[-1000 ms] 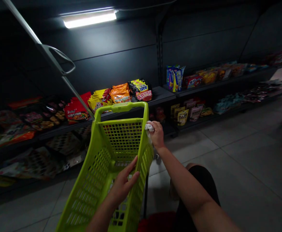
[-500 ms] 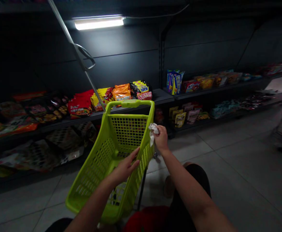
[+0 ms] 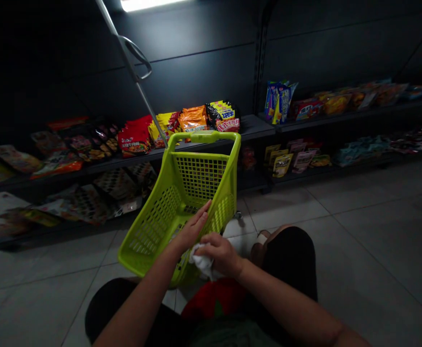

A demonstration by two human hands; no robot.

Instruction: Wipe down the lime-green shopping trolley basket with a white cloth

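Observation:
A lime green plastic shopping basket [image 3: 167, 212] on wheels stands on the tiled floor in front of me, its metal pull handle [image 3: 135, 58] slanting up to the left. My left hand [image 3: 192, 229] lies on the basket's right rim with fingers stretched out. My right hand [image 3: 221, 254] is closed around a crumpled white cloth [image 3: 202, 262], pressed against the near end of that same rim, just below my left hand. My knees in black shorts show below.
Dark shelves [image 3: 254, 126] run along the wall with packets of noodles and snacks [image 3: 192, 119] and more bags [image 3: 279, 99] to the right. A lower shelf holds pouches [image 3: 281, 164]. Grey floor tiles [image 3: 370, 231] spread to the right.
My right hand with the cloth has slid from the far end of the basket's right rim down to its near end. The view has dropped and shifted; my left hand stays on the rim.

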